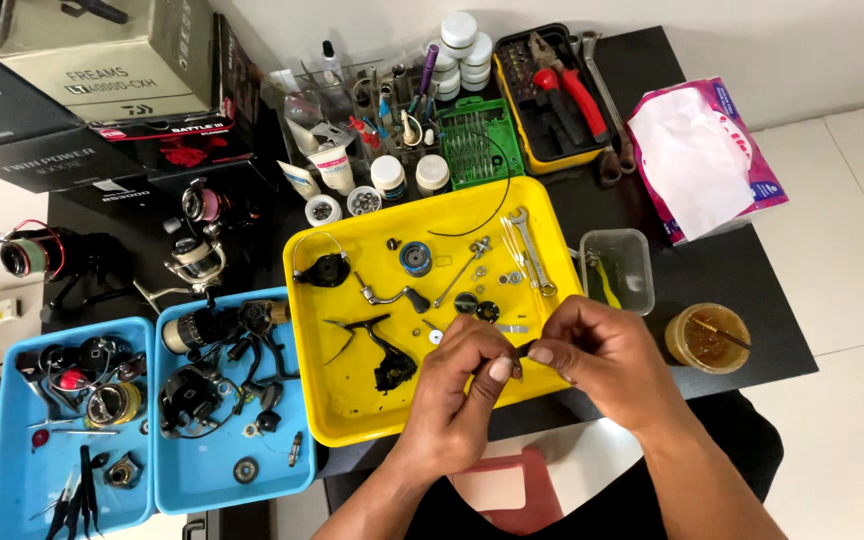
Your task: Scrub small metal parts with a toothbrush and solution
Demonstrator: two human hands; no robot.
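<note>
Both hands meet at the near edge of a yellow tray [352, 425], over its right front corner. The left hand [462, 385] is closed, thumb and forefinger pinched on a small dark part [524, 350]. The right hand [602, 360] is closed too, its fingertips [542, 355] pinching the other end of the same piece. The part is mostly hidden between the fingers; it looks short, thin and rigid, probably metal or hard plastic, very light and easy to drop, so a fingertip pinch at each end seems the only way to hold it.

Inside the tray, just beyond the hands, lie a black reel frame [389, 365], a crank handle [392, 296], a round blue piece [415, 257], a small spanner [532, 250] and scattered screws and washers. Right of the tray stand a clear plastic box [620, 272] and a small tub of amber grease [707, 337]. Left of the tray sit two blue trays [192, 480] holding more reel parts.
</note>
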